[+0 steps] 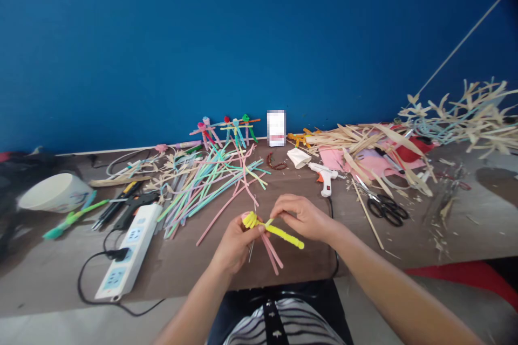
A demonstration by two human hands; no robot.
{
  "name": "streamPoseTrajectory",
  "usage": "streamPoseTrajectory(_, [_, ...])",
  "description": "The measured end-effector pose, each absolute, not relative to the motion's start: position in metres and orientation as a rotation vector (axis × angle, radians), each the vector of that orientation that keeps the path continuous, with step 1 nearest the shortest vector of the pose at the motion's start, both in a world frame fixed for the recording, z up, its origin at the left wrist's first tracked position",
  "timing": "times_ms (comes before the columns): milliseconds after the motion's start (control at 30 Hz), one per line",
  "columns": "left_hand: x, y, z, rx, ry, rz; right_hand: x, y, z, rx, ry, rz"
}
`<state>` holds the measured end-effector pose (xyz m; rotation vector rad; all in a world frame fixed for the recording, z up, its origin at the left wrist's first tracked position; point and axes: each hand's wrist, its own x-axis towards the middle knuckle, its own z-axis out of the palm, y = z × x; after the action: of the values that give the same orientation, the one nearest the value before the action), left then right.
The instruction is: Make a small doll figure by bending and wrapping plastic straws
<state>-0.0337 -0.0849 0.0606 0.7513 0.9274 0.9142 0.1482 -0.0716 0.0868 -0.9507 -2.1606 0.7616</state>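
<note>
My left hand (234,242) is closed around a small bundle of pink straws (272,253) with a yellow pipe cleaner (283,234) coiled round their top. My right hand (301,215) pinches the same yellow pipe cleaner just to the right of the coil, while its loose end sticks out towards the lower right. Both hands hover over the near middle of the brown table (445,237). Behind them lies a spread of coloured straws (202,186).
A white power strip (129,250) with a black cord lies at the left, near a white bowl (54,192) and black pliers. A white glue gun (326,178), black scissors (386,209) and piles of dried leaf strips (372,143) sit at the right. Small straw figures (226,130) stand against the blue wall.
</note>
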Motion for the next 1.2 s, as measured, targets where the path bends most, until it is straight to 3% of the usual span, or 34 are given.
streamPoseTrajectory(1200, [-0.031,-0.093,0.067,0.522,0.816,0.821,0.139,-0.081,0.072,-0.894,-2.06,0.744])
